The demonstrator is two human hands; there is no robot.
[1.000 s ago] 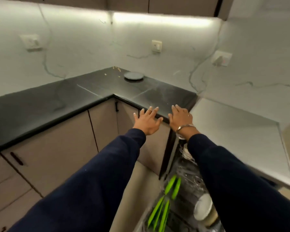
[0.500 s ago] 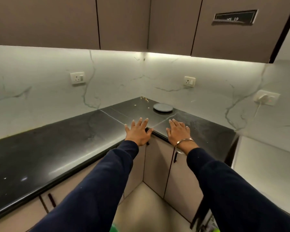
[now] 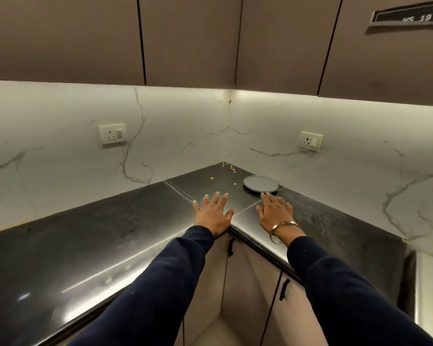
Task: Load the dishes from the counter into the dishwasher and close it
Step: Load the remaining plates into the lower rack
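Black polished stone forms the L-shaped counter (image 3: 90,245), seen from the head camera with both arms in dark blue sleeves reaching toward its inner corner. One grey plate (image 3: 260,184) lies flat on the counter near the back wall, just right of the corner seam; it is the only dish visible here, and the dishwasher is out of view. Left hand (image 3: 214,213): fingers spread and straight, palm down over the counter's front edge, holding nothing. Right hand (image 3: 275,208): fingers also extended and empty, with the fingertips (image 3: 266,195) at, or just short of, the plate's near rim; contact cannot be confirmed from this angle. A metal bangle (image 3: 283,227) sits on the right wrist. Small yellowish crumbs (image 3: 229,167) are scattered in the corner behind and to the left of the plate. The step in hand appears to be picking up this plate. A flat plate on smooth stone offers little edge to pinch, so a sound method would be to draw it toward the counter's edge with the right fingertips, slip fingers beneath the rim, and set the thumb on top. The left hand could steady the far side, and the plate is best kept level during the carry.
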